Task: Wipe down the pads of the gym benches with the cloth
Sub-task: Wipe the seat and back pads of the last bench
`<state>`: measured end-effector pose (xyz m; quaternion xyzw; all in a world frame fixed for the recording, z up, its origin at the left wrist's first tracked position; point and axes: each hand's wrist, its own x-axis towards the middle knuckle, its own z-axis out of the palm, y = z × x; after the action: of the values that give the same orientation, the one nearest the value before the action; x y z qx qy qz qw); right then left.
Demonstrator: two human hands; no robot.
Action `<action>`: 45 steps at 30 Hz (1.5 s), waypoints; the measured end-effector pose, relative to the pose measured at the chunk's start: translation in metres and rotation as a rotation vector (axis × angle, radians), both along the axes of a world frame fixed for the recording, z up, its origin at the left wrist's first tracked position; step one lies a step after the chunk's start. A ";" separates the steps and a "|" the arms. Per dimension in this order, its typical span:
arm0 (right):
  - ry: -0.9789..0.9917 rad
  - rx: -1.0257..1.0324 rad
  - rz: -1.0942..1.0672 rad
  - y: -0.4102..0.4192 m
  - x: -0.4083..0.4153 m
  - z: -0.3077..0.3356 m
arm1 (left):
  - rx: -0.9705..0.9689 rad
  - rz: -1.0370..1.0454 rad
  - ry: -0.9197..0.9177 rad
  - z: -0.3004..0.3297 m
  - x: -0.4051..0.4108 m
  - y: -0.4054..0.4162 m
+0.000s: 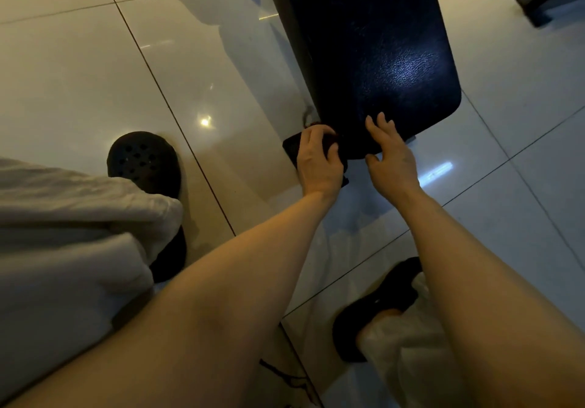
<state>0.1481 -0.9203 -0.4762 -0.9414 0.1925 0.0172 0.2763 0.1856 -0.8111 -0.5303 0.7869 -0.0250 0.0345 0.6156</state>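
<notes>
The bench pad [380, 43] is dark blue-black and shiny, and it runs from the top of the view down to a rounded near end. My left hand [319, 162] is at the pad's near left corner, fingers curled over a small dark reddish cloth [329, 139] bunched against the pad's edge. Most of the cloth is hidden under the fingers. My right hand [392, 157] lies beside it with fingers straight and spread, the fingertips touching the pad's near end.
A dark flat piece [289, 149] shows under my left hand, below the pad. Glossy pale floor tiles [95, 75] surround the bench. My feet in black shoes [142, 161] [373, 306] stand near it. A dark equipment foot [533, 5] stands at the top right.
</notes>
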 end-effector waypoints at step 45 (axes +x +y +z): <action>-0.050 0.055 0.079 -0.012 -0.002 -0.011 | 0.232 -0.107 -0.212 -0.035 -0.041 0.010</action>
<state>0.1460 -0.9325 -0.4875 -0.9405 0.1477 0.0099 0.3059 0.1449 -0.8014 -0.5648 0.8422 -0.1353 0.0813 0.5156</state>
